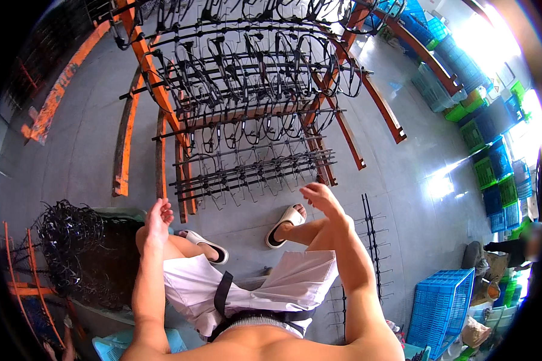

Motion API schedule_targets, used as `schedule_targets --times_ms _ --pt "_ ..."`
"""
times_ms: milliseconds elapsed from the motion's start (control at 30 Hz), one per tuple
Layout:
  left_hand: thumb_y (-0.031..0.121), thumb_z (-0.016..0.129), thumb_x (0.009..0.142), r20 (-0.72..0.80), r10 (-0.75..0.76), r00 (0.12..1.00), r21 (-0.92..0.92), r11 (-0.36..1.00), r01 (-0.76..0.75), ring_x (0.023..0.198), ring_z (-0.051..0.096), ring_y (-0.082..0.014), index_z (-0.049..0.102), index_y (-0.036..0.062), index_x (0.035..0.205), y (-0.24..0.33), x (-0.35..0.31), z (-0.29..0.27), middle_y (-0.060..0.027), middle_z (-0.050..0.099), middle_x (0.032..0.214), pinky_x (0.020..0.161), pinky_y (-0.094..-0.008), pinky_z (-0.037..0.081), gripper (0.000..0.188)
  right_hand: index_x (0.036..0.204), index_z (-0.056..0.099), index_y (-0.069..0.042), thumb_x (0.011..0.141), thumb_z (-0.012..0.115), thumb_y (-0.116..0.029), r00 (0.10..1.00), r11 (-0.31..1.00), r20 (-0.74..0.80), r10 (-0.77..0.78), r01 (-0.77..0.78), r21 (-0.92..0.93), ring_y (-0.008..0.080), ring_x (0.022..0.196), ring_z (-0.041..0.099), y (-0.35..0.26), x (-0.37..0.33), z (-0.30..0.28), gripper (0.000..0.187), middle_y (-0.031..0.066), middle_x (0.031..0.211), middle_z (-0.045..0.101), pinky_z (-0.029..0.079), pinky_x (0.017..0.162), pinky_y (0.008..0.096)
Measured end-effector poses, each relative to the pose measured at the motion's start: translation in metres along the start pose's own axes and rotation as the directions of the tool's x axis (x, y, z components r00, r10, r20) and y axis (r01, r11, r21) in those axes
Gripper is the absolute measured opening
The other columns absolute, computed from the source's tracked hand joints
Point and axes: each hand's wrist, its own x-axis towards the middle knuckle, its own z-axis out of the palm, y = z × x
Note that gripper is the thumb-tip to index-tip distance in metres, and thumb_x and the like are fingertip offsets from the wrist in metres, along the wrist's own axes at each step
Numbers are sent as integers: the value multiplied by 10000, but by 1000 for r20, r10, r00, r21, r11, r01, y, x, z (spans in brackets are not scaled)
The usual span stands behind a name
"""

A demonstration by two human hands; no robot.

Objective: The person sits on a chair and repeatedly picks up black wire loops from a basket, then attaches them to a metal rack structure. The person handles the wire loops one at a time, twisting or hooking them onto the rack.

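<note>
My left hand (159, 218) is raised over my left knee, its fingers loosely bent and apart, with nothing visible in it. Ahead of my right knee, my right hand (321, 198) hangs with half-curled fingers pointing left; it is open and I see nothing in it. Both hands are nearest to the lowest bars of a tall orange-framed rack (141, 45). Black bars with thin wire hooks (256, 171) cross the rack low down. Higher rows carry many black, curved, cable-like parts (247, 69). Neither hand appears to touch the rack.
A large container (117, 212) beside my left leg holds a tangled heap of black parts (72, 240). Hooked bars (372, 240) lie on the floor at my right. A blue crate (441, 304) stands beyond them. Blue and green crates (485, 162) are stacked along the right side, near another person (515, 246).
</note>
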Motion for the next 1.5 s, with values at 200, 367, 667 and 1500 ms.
schedule_targets --times_ms 200,367,667,1500 --pt "200 541 858 58 14 998 292 956 -30 655 607 -132 636 50 983 -1 -33 54 -37 634 862 539 -236 470 217 936 663 -15 807 572 -283 996 921 -80 -38 4 -390 330 852 633 54 62 -60 311 195 879 657 489 766 391" --pt "195 519 888 165 -247 955 494 859 136 690 599 -133 589 64 1082 -45 -10 91 -46 630 895 585 -255 477 244 914 673 -39 812 526 -274 967 895 -243 79 -176 -410 359 914 616 153 125 -91 296 200 939 650 482 826 403" --pt "546 485 831 -502 -396 769 113 851 513 1011 491 -185 425 75 1310 -178 196 0 -68 513 1200 910 -331 361 675 829 636 -14 875 474 -290 928 953 -308 208 -263 -148 202 736 614 323 260 -76 323 96 741 632 478 599 345" --pt "264 586 902 -186 -357 915 -235 921 312 959 533 -137 555 53 1087 -166 178 -8 -14 561 1055 833 -271 482 282 922 545 -94 853 665 -297 890 485 -46 453 -203 851 123 615 576 263 187 -59 246 19 730 575 487 534 255"
